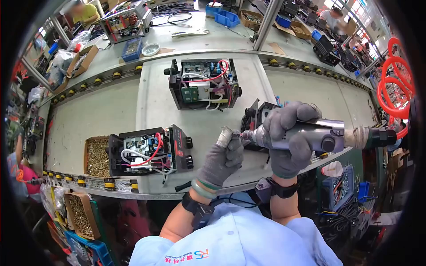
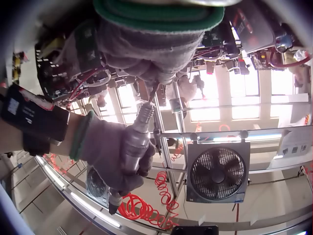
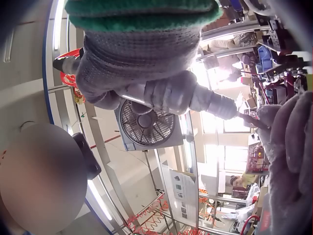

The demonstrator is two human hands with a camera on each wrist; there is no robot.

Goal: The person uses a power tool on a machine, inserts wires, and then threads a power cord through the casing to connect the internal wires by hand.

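Observation:
My gloved right hand (image 1: 288, 135) grips a silver air screwdriver (image 1: 317, 135) around its body, its nose pointing left. The thumb and fingers of my gloved left hand (image 1: 222, 159) pinch the end of the slim bit (image 3: 253, 121) that sticks out of the nose. The fingers hide the bit's tip; I cannot tell whether a screw sits there. Both hands are raised over the near side of the bench. Left of them lies an open electronic unit (image 1: 144, 150) with red and white wires. A similar unit (image 1: 250, 117) is partly hidden behind the tool and right hand.
Another open unit (image 1: 204, 84) stands farther back on the pale bench plate (image 1: 153, 95). A cardboard box of brass-coloured fasteners (image 1: 97, 157) sits at the left. Roller rails (image 1: 306, 68) edge the line. Red coiled air hose (image 1: 392, 84) hangs at the right.

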